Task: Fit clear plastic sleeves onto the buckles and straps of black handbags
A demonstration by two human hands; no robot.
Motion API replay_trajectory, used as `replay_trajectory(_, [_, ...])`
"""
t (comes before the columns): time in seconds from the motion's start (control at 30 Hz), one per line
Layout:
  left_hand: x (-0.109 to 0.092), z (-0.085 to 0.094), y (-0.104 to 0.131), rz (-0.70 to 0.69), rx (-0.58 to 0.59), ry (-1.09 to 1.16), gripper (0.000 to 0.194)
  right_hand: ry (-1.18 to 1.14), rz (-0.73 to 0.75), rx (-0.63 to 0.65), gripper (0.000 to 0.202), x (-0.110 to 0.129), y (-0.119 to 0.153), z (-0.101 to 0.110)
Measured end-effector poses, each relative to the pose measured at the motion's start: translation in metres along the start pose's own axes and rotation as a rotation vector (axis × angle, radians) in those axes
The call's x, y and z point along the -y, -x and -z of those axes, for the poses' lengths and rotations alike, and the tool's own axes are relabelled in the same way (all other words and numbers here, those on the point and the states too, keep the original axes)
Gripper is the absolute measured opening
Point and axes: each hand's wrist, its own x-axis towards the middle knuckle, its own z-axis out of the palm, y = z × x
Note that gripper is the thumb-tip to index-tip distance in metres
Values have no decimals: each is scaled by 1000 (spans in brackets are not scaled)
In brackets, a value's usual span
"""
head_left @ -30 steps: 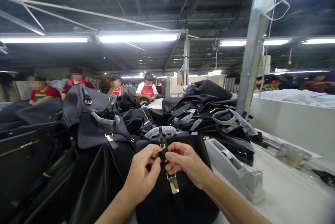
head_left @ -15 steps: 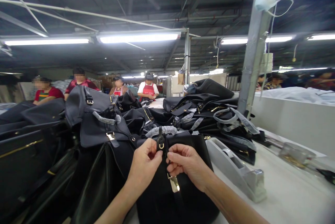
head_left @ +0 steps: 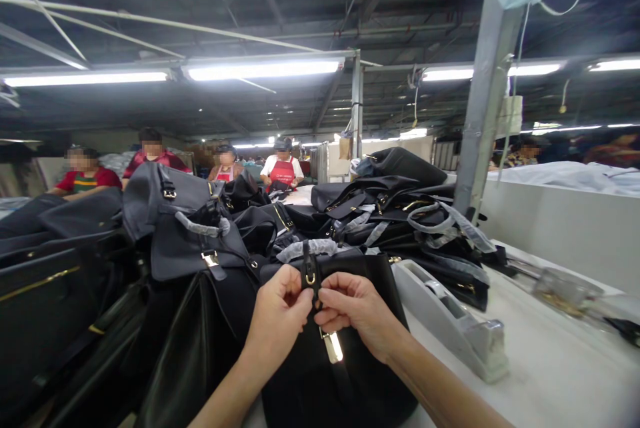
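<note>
A black bag (head_left: 370, 375) stands upright in front of me, its handle (head_left: 307, 250) wrapped in pale film. Down its front runs a black strap (head_left: 307, 261) with a gold buckle (head_left: 310, 278), and a gold clasp (head_left: 332, 347) lies lower down. My left hand (head_left: 283, 305) pinches the strap from the left, just under the buckle. From the right, my right hand (head_left: 353, 311) closes its fingertips on the same strap, almost touching the left ones. The strap part between the fingertips is mostly hidden.
Several black bags (head_left: 190, 241) crowd the left, and more are piled (head_left: 385, 205) behind. At the right, a grey tape dispenser (head_left: 453, 321) stands on the white table (head_left: 560, 361), near a clear box (head_left: 567, 291). A metal post (head_left: 483, 95) rises behind. Several people work farther back.
My right fingertips have shifted slightly in and up against the strap, and its clasp sits a little differently. A person in a red apron in the background has moved their arms.
</note>
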Motion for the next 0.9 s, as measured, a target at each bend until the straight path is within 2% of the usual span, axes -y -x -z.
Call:
replay_trajectory(0.13, [1, -3, 0, -106, -82, -105, 20, -4, -20, 4, 42, 1, 1, 2])
replay_trajectory(0.2, [1, -2, -2, -64, -45, -36, 20, -33, -41, 29, 40, 2, 1, 5])
replay_trajectory(0.3, [1, 0, -3, 97, 62, 125, 18, -107, -87, 73, 40, 3, 1, 8])
replay_trajectory(0.37, [2, 0, -2, 152, 88, 191, 20, -149, -119, 85, 41, 2, 2, 10])
replay_trajectory(0.57, [8, -5, 0, 141, 111, 241, 27, -190, -167, 83, 42, -7, 2, 8])
replay_trajectory(0.73, [7, -10, 10, 77, 143, 193, 25, -173, -104, 77, 40, -8, 1, 1])
replay_trajectory(0.8, [4, -12, 17, 7, 89, 103, 20, -165, -58, 55, 37, -7, 1, -2])
replay_trajectory(0.9, [1, -13, 27, -102, -67, -119, 19, -111, -9, 40, 33, -4, 1, -4])
